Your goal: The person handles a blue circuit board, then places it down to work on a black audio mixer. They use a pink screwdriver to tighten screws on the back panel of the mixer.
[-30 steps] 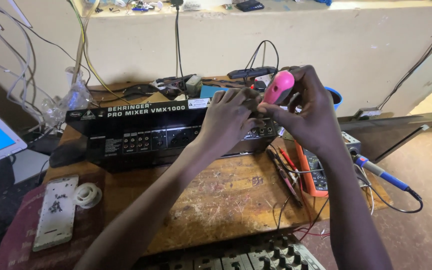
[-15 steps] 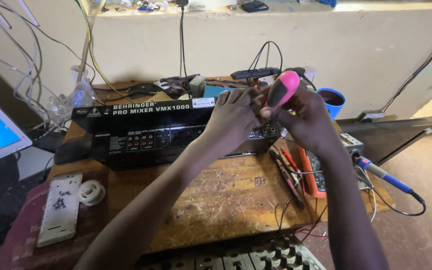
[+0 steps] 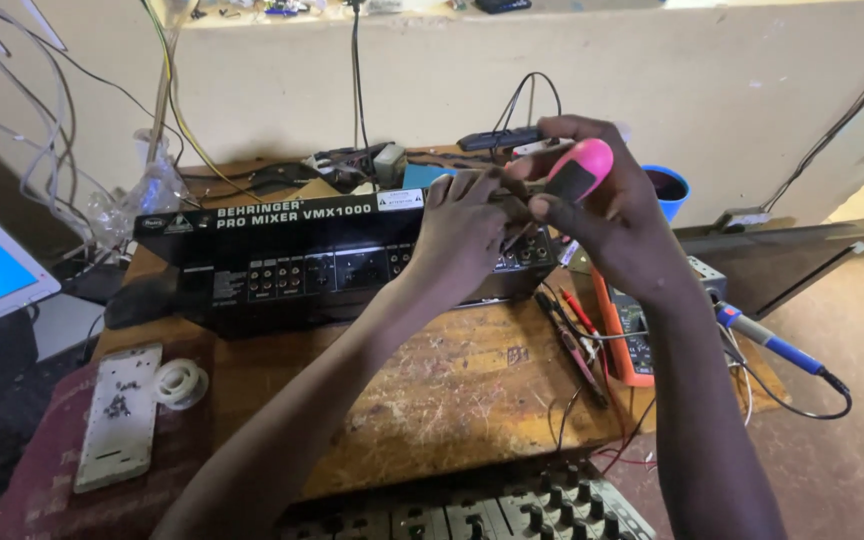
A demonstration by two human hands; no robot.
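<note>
A black audio mixer stands on its side on a worn wooden table, its rear panel of sockets facing me. My right hand grips a screwdriver with a pink and black handle, tip aimed at the mixer's upper right corner. My left hand rests on that same corner, fingers pinched around the screwdriver's shaft near the tip. The tip itself is hidden behind my fingers.
An orange multimeter with red and black probes lies right of the mixer, next to a blue-handled soldering iron. A blue cup stands behind. A white plate with small screws and a tape roll lie at left. Another mixer's knobs show at the near edge.
Both hands stay at the mixer's right corner. The pink handle has shifted slightly up and right in view, and the head has moved a little closer.
</note>
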